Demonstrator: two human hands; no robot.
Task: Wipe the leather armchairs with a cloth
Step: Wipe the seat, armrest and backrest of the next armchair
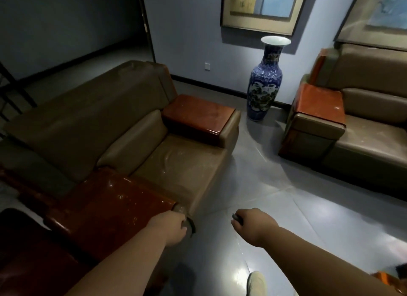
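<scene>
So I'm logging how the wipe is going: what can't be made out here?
- Cloth: head view, mostly hidden behind the left hand.
- Right hand: holds something dark, too small to identify.
- Second armchair: cut off by the right edge.
- Near armchair: left side lost in shadow.

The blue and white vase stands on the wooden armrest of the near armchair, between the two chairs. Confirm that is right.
Not quite. In the head view the blue and white vase stands on the floor by the wall, not on the wooden armrest of the near armchair. The rest holds: it stands between the two chairs, with the second armchair on the far side.
</scene>
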